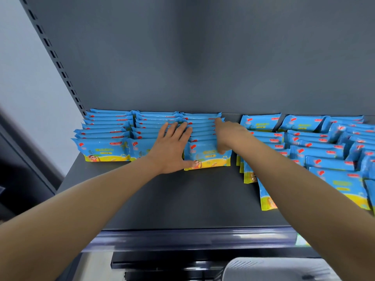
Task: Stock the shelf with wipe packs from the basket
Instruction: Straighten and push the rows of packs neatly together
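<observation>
Now both hands at the third row of wipe packs (205, 126) on the shelf (172, 199). Left hand (172, 147) flat, fingers spread over pack tops just left of that row, thumb touching its front pack (209, 159). Right hand (229, 136) straight-fingered against the row's right side. Basket (263, 268) below, right of the row.

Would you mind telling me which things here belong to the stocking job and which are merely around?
Job in hand: wipe packs, shelf, basket, left hand, right hand.
Just around: price rail, slotted upright, back panel.
</observation>
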`<move>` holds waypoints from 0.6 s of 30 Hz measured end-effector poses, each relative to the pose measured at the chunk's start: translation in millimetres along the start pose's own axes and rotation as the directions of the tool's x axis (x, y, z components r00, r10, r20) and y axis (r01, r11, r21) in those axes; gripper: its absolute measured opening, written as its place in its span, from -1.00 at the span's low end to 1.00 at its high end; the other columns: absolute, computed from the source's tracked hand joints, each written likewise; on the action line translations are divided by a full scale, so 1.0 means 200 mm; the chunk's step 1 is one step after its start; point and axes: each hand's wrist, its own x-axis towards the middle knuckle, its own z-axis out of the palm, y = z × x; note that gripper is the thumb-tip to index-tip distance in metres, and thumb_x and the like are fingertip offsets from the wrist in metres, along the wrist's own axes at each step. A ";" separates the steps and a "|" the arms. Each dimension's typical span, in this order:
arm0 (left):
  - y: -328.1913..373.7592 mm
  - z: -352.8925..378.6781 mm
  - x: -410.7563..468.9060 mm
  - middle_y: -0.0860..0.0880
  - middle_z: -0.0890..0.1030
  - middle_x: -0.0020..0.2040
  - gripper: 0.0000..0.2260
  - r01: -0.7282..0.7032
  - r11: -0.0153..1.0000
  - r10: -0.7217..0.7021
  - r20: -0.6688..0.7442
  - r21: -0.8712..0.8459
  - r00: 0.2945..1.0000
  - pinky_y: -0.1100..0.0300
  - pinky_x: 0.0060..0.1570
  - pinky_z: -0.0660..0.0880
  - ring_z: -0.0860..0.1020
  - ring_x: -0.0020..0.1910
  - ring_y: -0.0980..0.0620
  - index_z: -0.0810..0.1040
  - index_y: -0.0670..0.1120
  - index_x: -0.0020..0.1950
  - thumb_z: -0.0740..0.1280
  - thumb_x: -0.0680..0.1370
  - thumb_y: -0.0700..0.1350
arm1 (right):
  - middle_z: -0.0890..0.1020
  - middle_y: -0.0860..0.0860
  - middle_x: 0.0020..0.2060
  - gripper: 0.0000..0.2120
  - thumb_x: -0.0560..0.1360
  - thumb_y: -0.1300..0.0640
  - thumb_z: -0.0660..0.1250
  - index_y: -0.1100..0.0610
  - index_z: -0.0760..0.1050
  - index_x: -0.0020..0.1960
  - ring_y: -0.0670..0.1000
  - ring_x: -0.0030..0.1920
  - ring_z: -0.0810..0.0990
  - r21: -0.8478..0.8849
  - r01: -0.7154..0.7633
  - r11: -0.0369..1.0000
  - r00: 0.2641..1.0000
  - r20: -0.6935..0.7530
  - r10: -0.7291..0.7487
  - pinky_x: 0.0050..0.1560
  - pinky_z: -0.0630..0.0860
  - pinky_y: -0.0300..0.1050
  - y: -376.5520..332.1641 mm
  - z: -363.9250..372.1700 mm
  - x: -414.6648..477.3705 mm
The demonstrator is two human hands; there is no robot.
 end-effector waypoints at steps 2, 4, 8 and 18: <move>0.01 0.00 0.01 -0.08 0.05 0.53 -0.10 0.012 1.000 -0.011 -0.017 0.024 1.000 -0.05 0.44 -0.22 -0.02 0.50 -0.12 -0.04 -0.09 0.52 0.18 0.39 0.40 | 0.53 0.11 0.10 -0.14 0.33 0.23 0.49 0.22 0.05 0.46 0.16 0.10 0.54 0.002 0.005 1.000 1.000 -0.021 -0.005 -0.20 0.43 -0.05 -0.01 0.01 0.00; 0.02 0.00 0.03 -0.09 0.09 0.51 -0.12 0.022 0.999 -0.020 -0.046 0.036 0.999 -0.02 0.43 -0.24 0.02 0.49 -0.12 -0.01 -0.11 0.51 0.22 0.40 0.36 | 0.52 0.12 0.13 -0.15 0.32 0.24 0.50 0.23 0.07 0.44 0.17 0.12 0.54 0.023 0.017 1.000 1.000 -0.022 -0.016 -0.16 0.45 -0.03 0.00 0.00 0.00; 0.04 0.00 0.02 -0.09 0.12 0.51 -0.11 0.004 0.999 -0.001 -0.068 0.046 0.998 -0.03 0.43 -0.26 0.04 0.49 -0.12 0.01 -0.11 0.51 0.23 0.38 0.37 | 0.51 0.16 0.16 -0.13 0.33 0.21 0.50 0.26 0.03 0.44 0.16 0.10 0.54 0.155 0.050 0.987 0.998 0.024 -0.054 -0.11 0.45 -0.05 0.06 -0.03 -0.01; 0.09 -0.01 0.02 -0.12 0.14 0.49 -0.14 -0.004 0.991 0.010 -0.042 0.133 0.999 -0.09 0.45 -0.16 0.08 0.48 -0.15 0.02 -0.14 0.49 0.24 0.41 0.34 | 0.59 0.12 0.03 -0.54 0.39 0.11 0.47 0.28 0.45 0.20 0.07 -0.03 0.55 0.239 0.068 0.969 0.994 0.067 -0.087 -0.05 0.46 -0.10 0.13 -0.04 -0.03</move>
